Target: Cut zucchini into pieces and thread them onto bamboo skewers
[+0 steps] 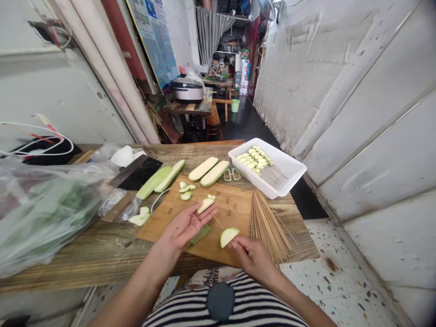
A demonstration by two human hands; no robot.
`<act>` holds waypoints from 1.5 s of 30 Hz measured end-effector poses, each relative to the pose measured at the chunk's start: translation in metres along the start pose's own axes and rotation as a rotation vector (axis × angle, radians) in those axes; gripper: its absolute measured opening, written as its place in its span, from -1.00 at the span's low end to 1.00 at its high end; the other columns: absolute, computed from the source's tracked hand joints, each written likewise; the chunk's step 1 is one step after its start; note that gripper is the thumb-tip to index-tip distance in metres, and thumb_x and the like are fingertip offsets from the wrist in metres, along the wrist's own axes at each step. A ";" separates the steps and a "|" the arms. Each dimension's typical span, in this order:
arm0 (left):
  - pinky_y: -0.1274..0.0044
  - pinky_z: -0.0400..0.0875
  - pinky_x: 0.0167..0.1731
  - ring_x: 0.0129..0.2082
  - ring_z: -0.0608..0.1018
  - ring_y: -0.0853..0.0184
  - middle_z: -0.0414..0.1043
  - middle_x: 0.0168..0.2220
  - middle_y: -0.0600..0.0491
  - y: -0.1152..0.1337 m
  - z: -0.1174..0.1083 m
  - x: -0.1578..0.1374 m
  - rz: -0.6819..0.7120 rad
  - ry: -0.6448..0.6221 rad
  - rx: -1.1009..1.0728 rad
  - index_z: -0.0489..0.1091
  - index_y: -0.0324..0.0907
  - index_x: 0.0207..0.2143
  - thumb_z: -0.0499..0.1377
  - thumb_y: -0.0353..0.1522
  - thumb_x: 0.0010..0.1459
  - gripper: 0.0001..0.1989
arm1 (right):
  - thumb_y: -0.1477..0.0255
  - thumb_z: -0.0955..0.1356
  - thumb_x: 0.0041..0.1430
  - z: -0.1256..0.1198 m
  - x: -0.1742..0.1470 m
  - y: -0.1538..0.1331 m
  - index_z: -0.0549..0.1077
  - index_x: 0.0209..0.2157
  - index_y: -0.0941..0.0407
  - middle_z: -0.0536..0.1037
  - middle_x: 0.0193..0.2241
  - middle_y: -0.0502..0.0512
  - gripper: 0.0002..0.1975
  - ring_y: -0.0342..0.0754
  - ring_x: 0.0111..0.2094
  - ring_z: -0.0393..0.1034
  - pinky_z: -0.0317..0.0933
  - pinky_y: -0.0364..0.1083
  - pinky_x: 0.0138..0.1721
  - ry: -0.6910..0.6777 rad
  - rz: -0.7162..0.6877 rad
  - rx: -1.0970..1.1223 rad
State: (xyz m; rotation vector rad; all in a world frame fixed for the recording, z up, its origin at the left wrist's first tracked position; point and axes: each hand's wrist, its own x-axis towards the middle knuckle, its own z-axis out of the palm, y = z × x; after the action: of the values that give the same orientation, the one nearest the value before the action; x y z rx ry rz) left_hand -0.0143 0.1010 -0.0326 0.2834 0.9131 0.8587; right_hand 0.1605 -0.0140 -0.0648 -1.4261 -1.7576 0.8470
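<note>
My left hand is palm up over the cutting board, its fingers holding a pale half-round zucchini slice. My right hand pinches a thin wooden skewer that carries another half-round zucchini slice with a green rim. The skewer's tip points up and left toward my left fingers. A few cut zucchini pieces lie at the board's far left. Halved zucchinis rest beyond the board. Right of the board, many bare skewers are spread out.
A white plastic tray holds several loaded skewers at the back right. A cleaver, green-handled scissors and a plastic bag of greens lie on the wooden table. Farther back are a rice cooker and a seated person.
</note>
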 end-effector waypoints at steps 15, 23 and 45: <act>0.42 0.41 -0.05 -0.02 0.48 0.20 0.51 -0.17 -0.19 -0.002 -0.002 0.001 0.019 0.005 0.043 0.31 -0.25 -0.40 0.02 -0.51 0.14 -0.89 | 0.51 0.19 0.23 0.001 -0.001 0.000 0.44 -0.44 0.13 0.46 -0.57 -0.02 -0.75 -0.15 -0.54 0.34 0.10 -0.24 -0.51 -0.003 -0.006 0.009; 0.40 0.42 -0.05 -0.05 0.50 0.19 0.51 -0.18 -0.19 -0.004 0.002 -0.001 0.042 0.009 0.058 0.33 -0.27 -0.42 0.03 -0.51 0.14 -0.88 | 0.53 0.19 0.22 0.001 -0.003 0.002 0.46 -0.42 0.14 0.49 -0.55 -0.01 -0.76 -0.14 -0.53 0.36 0.10 -0.24 -0.50 -0.002 -0.007 0.005; 0.33 0.44 -0.09 -0.20 0.57 0.21 0.53 -0.25 -0.11 -0.015 0.010 0.004 0.172 -0.015 0.113 0.40 -0.31 -0.41 0.11 -0.50 0.11 -0.91 | 0.50 0.18 0.22 0.003 -0.001 -0.002 0.45 -0.45 0.15 0.49 -0.56 0.02 -0.73 -0.13 -0.54 0.34 0.11 -0.23 -0.50 0.071 -0.007 0.053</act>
State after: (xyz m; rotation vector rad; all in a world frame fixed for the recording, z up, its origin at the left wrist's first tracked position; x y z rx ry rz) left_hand 0.0030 0.0959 -0.0371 0.4711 0.9345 0.9628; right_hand 0.1571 -0.0153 -0.0643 -1.3982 -1.6741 0.8238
